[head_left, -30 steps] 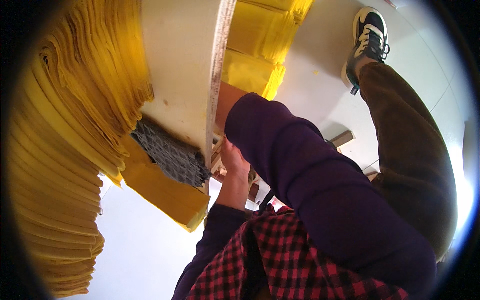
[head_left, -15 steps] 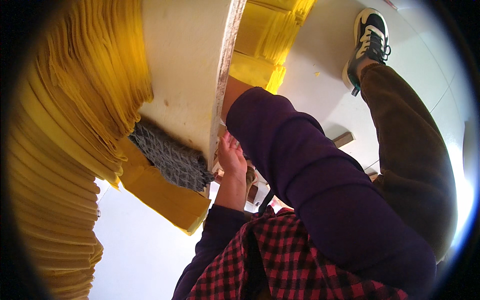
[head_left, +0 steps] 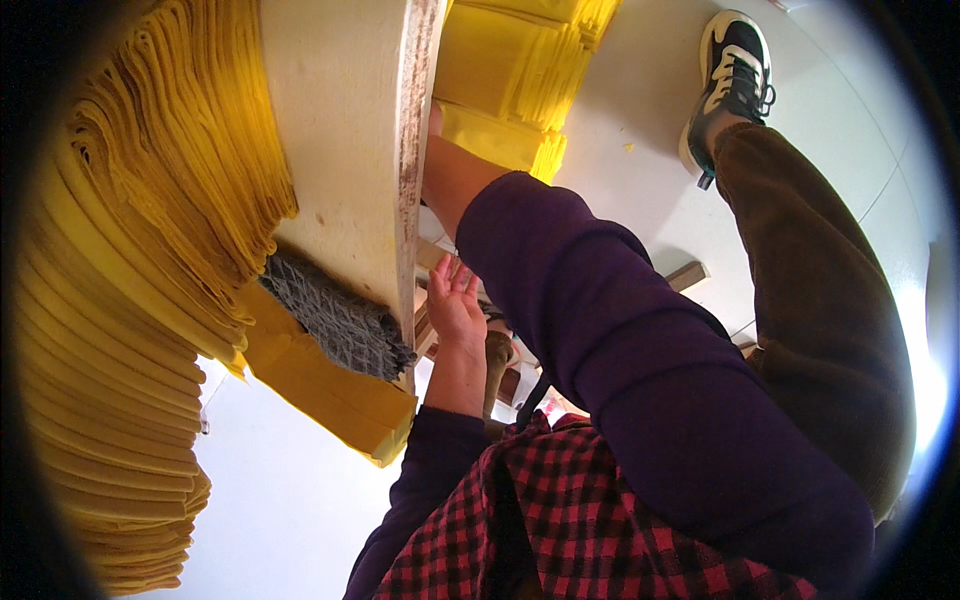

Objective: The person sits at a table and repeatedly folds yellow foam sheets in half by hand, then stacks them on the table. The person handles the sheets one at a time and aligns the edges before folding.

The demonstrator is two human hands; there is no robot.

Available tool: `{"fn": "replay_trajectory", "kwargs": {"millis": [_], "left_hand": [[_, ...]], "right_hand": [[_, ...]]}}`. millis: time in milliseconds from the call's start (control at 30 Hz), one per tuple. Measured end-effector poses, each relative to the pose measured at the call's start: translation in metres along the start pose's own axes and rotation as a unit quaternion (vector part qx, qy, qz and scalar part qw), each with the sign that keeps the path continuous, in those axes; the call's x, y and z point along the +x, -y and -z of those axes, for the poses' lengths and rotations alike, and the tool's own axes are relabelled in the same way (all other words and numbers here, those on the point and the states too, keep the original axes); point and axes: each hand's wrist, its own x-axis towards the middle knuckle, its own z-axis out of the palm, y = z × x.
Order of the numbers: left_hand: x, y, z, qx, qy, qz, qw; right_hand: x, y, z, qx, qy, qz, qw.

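Observation:
My left hand point(head_left: 457, 308) is beside the edge of a pale wooden board point(head_left: 335, 150), palm turned up and fingers stretched out. Nothing shows in it. My right arm, in a purple sleeve point(head_left: 610, 300), reaches across to the same edge farther up. Only a sliver of my right hand point(head_left: 435, 120) shows past the board's edge; its fingers are hidden. Next to that hand lie folded stacks of yellow cloth point(head_left: 510, 60). On the board's left side rises a tall pile of folded yellow cloth point(head_left: 150, 250).
A grey textured cloth point(head_left: 330, 310) and a folded yellow strip point(head_left: 320, 390) lie at the board's near end. My leg in brown trousers point(head_left: 820, 280) and a dark sneaker point(head_left: 738, 75) are on the right, over the pale tiled floor point(head_left: 850, 110). A small wooden block point(head_left: 687, 276) lies there.
The board's edge has shifted left in view, so more of my right forearm shows. My left hand's fingers have come into plainer sight, spread apart beside the edge.

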Motion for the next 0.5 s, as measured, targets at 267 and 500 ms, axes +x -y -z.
{"fn": "replay_trajectory", "kwargs": {"millis": [267,500], "left_hand": [[-0.018,-0.014,-0.013,0.044,-0.01,-0.053,0.998],[0.004,0.0,0.008,-0.03,0.049,-0.066,0.996]], "right_hand": [[0.009,-0.014,0.002,-0.013,0.042,0.039,0.998],[-0.052,0.048,-0.003,-0.398,-0.041,0.144,0.905]]}}
